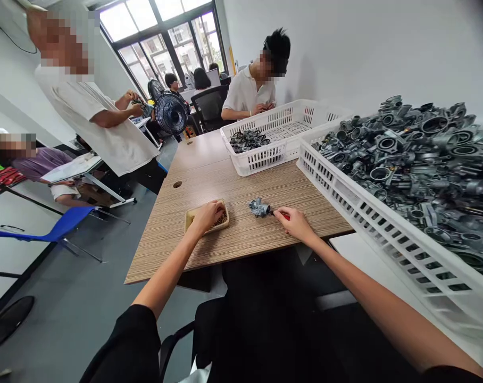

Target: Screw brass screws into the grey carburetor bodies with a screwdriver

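My left hand reaches into a small tan box, its fingers bent together over small brass-coloured parts. What the fingertips pinch, if anything, is hidden. In my right hand is a screwdriver with a red handle, held low over the table. Its dark shaft points left at a grey metal carburetor body, and the shaft's end meets or overlaps the carburetor's right side. The carburetor lies on the wooden table between my two hands.
A large white crate heaped with carburetor bodies stands at the right. Behind the table's middle, another white crate holds dark parts. One person works across the table; another person stands at left near a fan.
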Demonstrator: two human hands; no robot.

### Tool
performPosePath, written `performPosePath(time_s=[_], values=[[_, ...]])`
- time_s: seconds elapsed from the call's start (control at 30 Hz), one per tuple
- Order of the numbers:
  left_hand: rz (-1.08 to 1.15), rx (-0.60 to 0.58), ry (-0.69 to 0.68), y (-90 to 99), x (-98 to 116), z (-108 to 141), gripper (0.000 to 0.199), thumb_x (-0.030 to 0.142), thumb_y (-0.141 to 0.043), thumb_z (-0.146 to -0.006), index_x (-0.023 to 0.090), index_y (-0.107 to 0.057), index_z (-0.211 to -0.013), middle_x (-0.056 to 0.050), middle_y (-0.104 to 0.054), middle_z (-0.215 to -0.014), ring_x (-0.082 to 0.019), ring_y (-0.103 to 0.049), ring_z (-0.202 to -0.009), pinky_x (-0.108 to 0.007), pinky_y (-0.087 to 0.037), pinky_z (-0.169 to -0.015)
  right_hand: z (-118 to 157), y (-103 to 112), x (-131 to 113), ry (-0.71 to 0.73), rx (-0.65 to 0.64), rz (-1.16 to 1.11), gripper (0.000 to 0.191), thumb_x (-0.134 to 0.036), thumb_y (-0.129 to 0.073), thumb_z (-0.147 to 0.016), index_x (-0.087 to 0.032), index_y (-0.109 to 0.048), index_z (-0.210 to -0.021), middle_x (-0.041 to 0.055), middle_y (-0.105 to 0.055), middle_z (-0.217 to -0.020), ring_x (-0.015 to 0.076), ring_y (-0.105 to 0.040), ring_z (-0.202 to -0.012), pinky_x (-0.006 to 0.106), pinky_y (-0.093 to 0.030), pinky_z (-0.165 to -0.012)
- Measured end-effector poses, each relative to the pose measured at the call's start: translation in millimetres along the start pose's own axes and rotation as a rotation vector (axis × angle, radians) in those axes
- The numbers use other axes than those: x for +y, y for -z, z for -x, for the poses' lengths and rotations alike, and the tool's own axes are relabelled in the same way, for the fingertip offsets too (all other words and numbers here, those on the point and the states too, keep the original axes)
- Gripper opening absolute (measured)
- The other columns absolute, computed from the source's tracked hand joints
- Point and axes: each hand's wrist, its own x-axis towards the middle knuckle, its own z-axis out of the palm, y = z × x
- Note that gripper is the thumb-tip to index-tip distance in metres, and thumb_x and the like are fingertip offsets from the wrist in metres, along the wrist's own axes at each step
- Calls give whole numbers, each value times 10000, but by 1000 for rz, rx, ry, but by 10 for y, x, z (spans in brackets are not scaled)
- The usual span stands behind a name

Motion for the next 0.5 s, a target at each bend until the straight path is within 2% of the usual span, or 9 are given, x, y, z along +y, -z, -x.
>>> performPosePath(time_s=[0.13, 0.23, 0.37, 0.5], values=[[26, 11, 37, 1, -27, -31, 101, 212, -586, -861, 197, -685, -869, -52, -688, -882, -185, -631, -761, -285, -485, -703, 4, 0, -15, -4, 0, -9, 435, -586, -526, -898, -200, -726, -927, 38, -651, -703, 160, -577, -529, 246, -473, -385], [56, 85, 62, 70, 31, -8, 69, 222, -609, -852, 193, -665, -824, -39, -671, -809, -169, -608, -703, -286, -478, -688, 4, 2, -31, -7, 2, -14, 409, -564, -532, -897, -203, -724, -914, 32, -640, -688, 151, -567, -515, 242, -471, -386], [172, 230, 18, 171, 345, 87, 75, 238, -596, -891, 200, -657, -914, -21, -674, -874, -131, -588, -665, -274, -473, -687, 3, 4, -43, -11, 3, -17, 393, -551, -542, -892, -201, -722, -903, 23, -618, -664, 146, -555, -490, 243, -459, -378], [278, 177, -81, 104, 750, 87, 93, 245, -587, -914, 202, -665, -943, -12, -663, -871, -118, -582, -656, -269, -484, -707, 4, 5, -34, -13, 5, -11, 387, -549, -540, -898, -204, -714, -895, 17, -601, -654, 145, -561, -493, 234, -452, -380]])
